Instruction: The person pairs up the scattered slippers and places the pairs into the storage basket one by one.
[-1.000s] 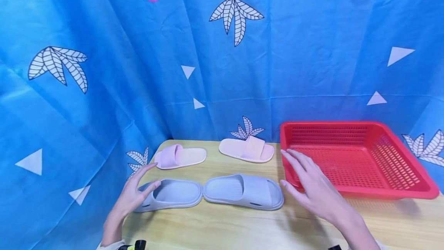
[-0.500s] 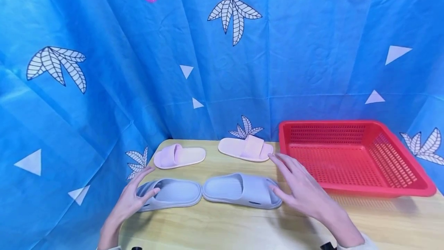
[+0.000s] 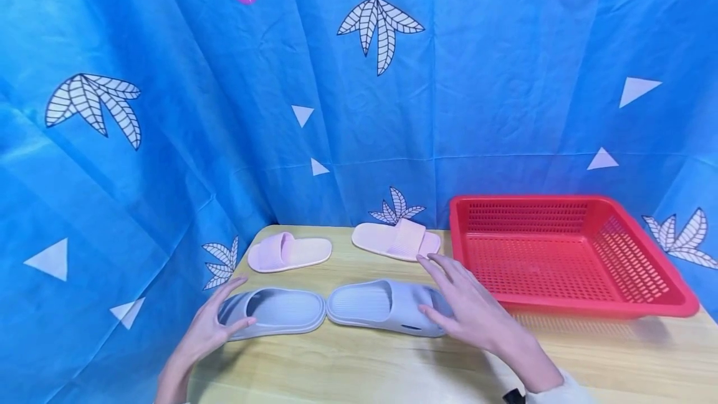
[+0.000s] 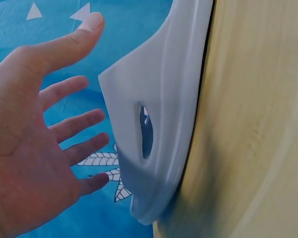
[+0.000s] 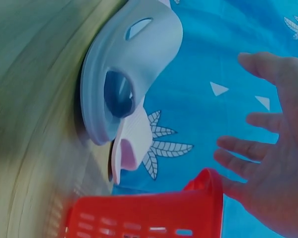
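Two grey slippers lie heel to heel on the wooden table. Over the toe of the left grey slipper (image 3: pixel 294 309) is my left hand (image 3: pixel 206 328), its fingers spread and holding nothing. In the left wrist view that slipper (image 4: pixel 159 94) stands beside the stretched fingers. My right hand (image 3: pixel 471 309) hovers at the toe of the right grey slipper (image 3: pixel 361 304), fingers apart and nothing in them. A gap shows between this slipper (image 5: pixel 149 44) and the hand in the right wrist view. Behind lie two pink slippers, the left one (image 3: pixel 305 252) and the right one (image 3: pixel 376 237).
A red plastic basket (image 3: pixel 538 267) with perforated walls stands at the right of the table (image 3: pixel 348 366). Blue patterned cloth (image 3: pixel 482 92) hangs behind and along the left side.
My right hand has moved left, from beside the basket to over the right grey slipper's toe. The left hand has lowered slightly at the left slipper. The slippers and basket stay in place.
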`<state>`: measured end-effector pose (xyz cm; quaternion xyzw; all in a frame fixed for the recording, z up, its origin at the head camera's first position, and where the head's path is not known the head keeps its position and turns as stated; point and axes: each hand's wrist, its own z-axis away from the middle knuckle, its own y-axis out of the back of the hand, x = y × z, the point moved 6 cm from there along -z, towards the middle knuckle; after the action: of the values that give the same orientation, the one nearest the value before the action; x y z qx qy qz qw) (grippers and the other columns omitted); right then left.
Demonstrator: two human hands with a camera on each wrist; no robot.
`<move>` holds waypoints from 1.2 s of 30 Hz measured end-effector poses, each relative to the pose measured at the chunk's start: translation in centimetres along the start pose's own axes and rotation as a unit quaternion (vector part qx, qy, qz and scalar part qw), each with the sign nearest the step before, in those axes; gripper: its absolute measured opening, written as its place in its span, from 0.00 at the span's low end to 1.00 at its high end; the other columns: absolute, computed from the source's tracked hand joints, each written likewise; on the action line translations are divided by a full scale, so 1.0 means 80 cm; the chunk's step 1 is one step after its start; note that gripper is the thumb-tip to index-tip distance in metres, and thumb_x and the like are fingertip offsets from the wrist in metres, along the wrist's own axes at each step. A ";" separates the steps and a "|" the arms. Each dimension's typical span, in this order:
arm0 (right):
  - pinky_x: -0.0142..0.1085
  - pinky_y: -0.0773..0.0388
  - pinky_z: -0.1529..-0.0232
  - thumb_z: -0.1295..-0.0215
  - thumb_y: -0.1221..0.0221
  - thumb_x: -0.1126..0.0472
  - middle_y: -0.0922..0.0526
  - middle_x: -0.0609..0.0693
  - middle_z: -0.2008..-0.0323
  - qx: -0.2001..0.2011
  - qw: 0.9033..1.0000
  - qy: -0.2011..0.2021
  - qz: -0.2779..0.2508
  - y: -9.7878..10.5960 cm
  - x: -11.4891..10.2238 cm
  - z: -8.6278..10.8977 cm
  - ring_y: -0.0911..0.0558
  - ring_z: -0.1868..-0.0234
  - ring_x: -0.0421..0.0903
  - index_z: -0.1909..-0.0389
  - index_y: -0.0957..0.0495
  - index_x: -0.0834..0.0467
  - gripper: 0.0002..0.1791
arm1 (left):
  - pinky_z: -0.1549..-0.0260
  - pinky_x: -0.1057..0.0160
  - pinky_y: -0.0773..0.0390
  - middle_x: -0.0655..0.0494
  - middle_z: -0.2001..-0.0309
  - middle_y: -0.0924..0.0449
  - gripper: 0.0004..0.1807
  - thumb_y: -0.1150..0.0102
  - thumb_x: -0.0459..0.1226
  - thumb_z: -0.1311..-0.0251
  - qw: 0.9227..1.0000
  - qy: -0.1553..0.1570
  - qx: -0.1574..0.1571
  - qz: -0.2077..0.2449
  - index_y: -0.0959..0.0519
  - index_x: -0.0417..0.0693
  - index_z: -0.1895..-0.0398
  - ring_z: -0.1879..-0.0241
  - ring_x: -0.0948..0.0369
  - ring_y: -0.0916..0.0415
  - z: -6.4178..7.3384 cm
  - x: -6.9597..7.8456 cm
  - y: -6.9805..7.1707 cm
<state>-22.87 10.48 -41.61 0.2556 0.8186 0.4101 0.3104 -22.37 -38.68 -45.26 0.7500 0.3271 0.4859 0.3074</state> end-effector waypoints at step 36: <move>0.54 0.28 0.35 0.40 0.30 0.40 0.29 0.59 0.32 -0.106 0.994 -0.011 0.003 -0.081 -0.014 -0.021 0.27 0.32 0.59 0.22 0.39 0.53 0.49 | 0.47 0.23 0.43 0.33 0.29 0.34 0.58 0.17 0.58 0.63 0.992 0.060 -0.080 -0.073 0.31 0.49 0.27 0.33 0.30 0.40 0.002 -0.033 -0.028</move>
<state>-24.35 5.39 -45.88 0.2285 0.7665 0.4926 0.3430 -23.48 -39.42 -48.46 0.6669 0.3587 0.5305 0.3810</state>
